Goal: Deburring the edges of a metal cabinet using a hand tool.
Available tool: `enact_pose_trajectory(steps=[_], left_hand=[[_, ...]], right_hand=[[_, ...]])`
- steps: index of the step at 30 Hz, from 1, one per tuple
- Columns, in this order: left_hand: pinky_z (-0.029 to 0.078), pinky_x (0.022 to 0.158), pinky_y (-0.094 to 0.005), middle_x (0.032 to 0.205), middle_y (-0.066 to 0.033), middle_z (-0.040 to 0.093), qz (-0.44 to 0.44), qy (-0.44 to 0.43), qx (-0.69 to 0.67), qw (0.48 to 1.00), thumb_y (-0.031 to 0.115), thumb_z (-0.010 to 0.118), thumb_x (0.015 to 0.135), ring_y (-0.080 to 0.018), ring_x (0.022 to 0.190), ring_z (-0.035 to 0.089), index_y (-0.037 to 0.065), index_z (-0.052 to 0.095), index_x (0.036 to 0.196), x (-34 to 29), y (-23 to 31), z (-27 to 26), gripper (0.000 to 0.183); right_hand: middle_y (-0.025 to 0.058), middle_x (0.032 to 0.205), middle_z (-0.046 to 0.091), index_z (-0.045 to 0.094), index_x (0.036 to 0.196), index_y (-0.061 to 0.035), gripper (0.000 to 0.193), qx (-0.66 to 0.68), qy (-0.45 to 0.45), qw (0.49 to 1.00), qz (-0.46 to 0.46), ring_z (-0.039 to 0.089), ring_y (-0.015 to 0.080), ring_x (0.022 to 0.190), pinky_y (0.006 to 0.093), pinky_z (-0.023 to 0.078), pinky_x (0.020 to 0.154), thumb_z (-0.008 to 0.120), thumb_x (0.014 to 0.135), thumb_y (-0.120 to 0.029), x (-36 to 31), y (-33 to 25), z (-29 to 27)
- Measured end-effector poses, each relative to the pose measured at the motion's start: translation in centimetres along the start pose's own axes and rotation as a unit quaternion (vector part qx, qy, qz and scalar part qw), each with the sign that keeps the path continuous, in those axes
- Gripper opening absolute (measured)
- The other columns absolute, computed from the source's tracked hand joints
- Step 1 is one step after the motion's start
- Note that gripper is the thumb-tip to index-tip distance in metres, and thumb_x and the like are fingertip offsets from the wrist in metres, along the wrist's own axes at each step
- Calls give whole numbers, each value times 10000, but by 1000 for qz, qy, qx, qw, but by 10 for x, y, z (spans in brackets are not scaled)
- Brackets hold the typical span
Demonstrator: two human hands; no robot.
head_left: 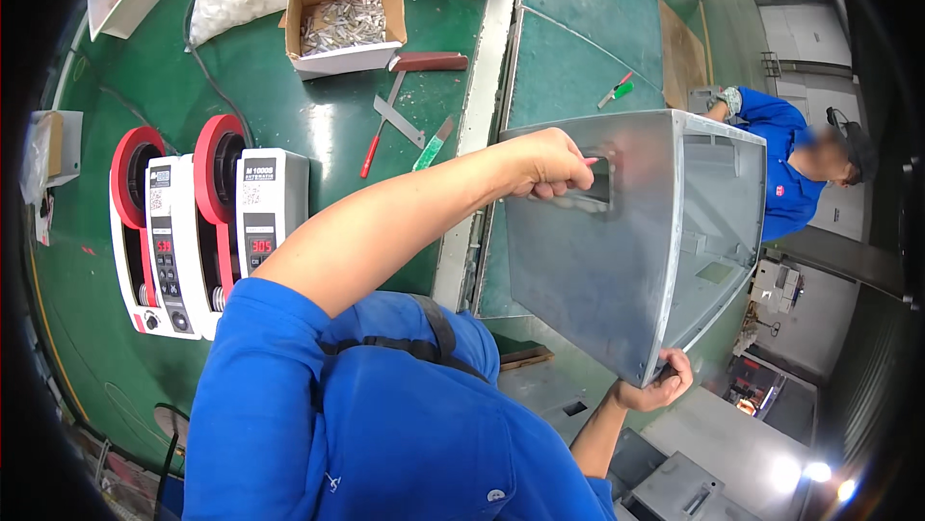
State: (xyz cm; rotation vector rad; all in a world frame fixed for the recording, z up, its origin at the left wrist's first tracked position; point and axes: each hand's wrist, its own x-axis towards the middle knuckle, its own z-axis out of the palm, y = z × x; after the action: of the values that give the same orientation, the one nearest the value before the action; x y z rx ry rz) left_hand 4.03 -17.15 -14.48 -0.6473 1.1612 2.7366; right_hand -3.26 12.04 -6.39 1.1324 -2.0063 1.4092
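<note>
1. The left hand (549, 167) has its grip closed through the rectangular handle slot of a grey metal box (617, 261).
2. The right hand (657, 384) pinches the box's lower corner, fingers curled tight.
3. The box hangs tilted in the air, just beyond the edge of the green bench (318, 121).
4. Two red-and-white tape dispensers (193, 232) stand on the bench, well apart from the box.

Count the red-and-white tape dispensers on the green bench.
2. One tape dispenser stands at the bench's left edge; the second tape dispenser stands right beside it, nearer the person's arm. Their lower parts are partly cut off by the blue sleeve, so nothing more can be ruled out behind it.
</note>
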Motion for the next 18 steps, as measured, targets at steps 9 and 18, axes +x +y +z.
enact_pose_trajectory(steps=[9,18], left_hand=[[214,362,-212,546,3,413,18,54,89,994,85,574,672,-56,424,323,13,516,695,2,7,1,96],[179,351,-205,538,30,375,-5,19,12,1000,82,544,706,-36,404,286,35,490,639,-6,9,6,97]], right_hand=[[122,648,442,431,821,19,266,-5,-14,1000,11,410,200,674,332,354,638,250,800,-175,1,0,-1],[117,643,440,428,808,15,260,-12,-15,1000,23,406,200,663,331,352,620,254,798,-178,1,0,-3]])
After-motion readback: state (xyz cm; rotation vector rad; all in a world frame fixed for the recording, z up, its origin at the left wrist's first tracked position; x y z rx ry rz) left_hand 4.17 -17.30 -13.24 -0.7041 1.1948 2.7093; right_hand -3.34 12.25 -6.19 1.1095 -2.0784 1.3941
